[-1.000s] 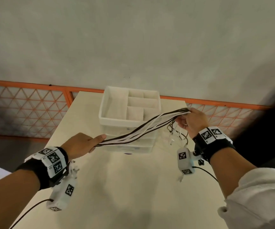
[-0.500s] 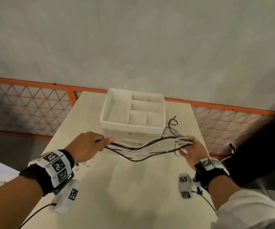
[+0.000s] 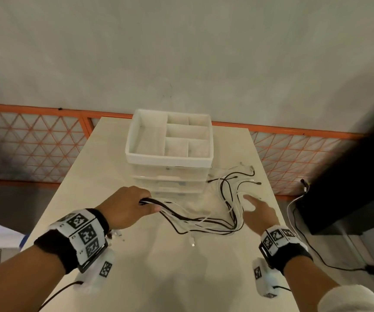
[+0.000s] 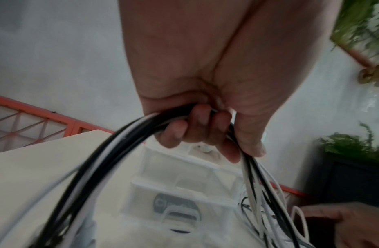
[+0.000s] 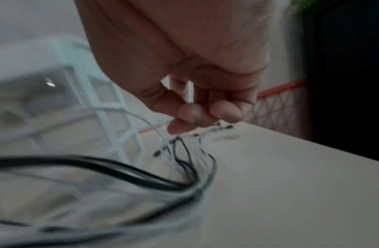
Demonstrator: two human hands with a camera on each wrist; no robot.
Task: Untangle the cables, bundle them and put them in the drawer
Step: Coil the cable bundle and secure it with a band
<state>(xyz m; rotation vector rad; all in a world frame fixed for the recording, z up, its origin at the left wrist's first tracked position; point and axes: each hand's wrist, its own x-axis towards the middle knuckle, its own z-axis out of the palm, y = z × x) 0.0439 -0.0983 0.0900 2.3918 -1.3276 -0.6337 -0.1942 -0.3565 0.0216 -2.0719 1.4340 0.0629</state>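
My left hand (image 3: 146, 203) grips one end of a bundle of black and white cables (image 3: 204, 221); in the left wrist view the fingers (image 4: 201, 127) curl round the cables (image 4: 112, 151). The cables trail right across the table, bend near my right hand (image 3: 254, 209) and fan out to loose plugs beside the drawer unit (image 3: 168, 159). That hand hovers just above the strands with relaxed fingers (image 5: 194, 114) and holds nothing. The white drawer unit has a compartment tray on top and translucent drawers (image 4: 184, 193), which look closed.
The pale table (image 3: 159, 278) is narrow and the drawer unit stands at its far end. An orange lattice railing (image 3: 35, 143) runs behind it. A black cabinet (image 3: 350, 188) stands to the right, with a cord on the floor. Potted plants (image 4: 354, 146) sit on the cabinet.
My right hand has let go of the cables and dropped towards the table. The once taut bundle now lies slack on the table. The left hand keeps its grip.
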